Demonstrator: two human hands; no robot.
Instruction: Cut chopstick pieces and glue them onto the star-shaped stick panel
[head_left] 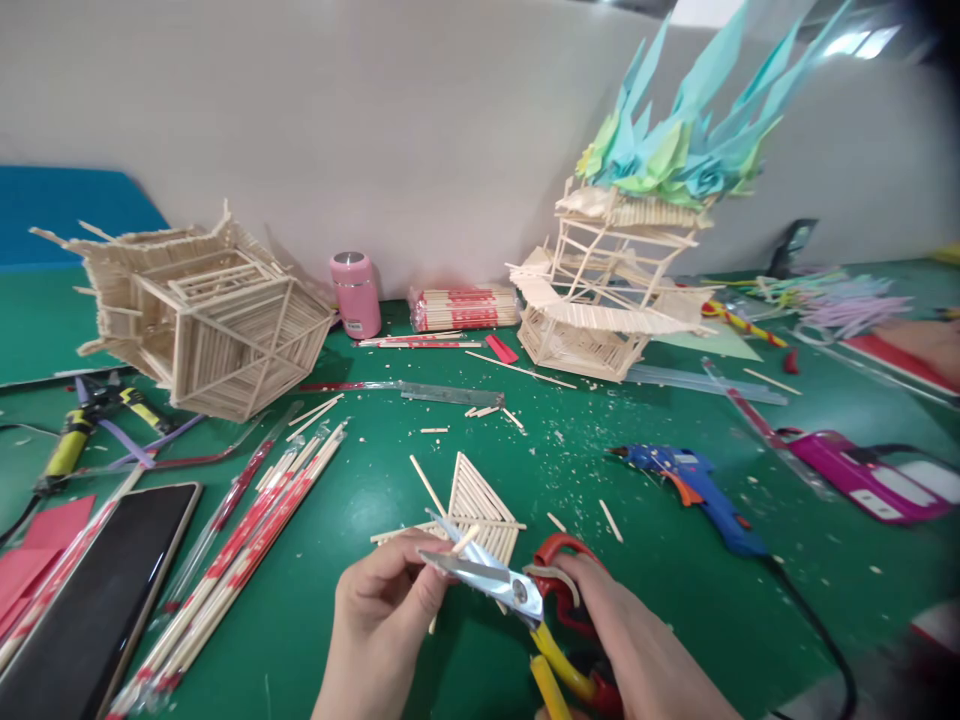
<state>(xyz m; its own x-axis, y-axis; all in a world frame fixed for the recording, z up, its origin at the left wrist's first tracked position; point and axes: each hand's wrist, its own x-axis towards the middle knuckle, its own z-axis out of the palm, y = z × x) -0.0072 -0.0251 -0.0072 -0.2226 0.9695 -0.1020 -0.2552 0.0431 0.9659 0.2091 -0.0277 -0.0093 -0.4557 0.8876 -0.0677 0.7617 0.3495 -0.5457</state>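
Note:
My left hand (379, 620) is closed, pinching a short wooden stick (466, 541) between thumb and fingertips. In my right hand (637, 640) is a pair of scissors (519, 592) with red and yellow handles. Its blades are parted, and the stick's free end lies between them. Just beyond my hands, flat on the table, is a fan-shaped panel of wooden sticks (476, 493), partly hidden by the blades and my left fingers. A loose stick (428, 486) lies beside the panel. The right fingers under the handles are mostly out of sight.
On the green table (555, 660) a blue glue gun (701, 490) lies at right, its cable running to the front. Stick bundles (247, 550) and a phone (105, 600) lie left. Behind stand two stick structures (255, 330), (600, 310) and a pink flask (355, 295). Another person's hand (926, 350) shows far right.

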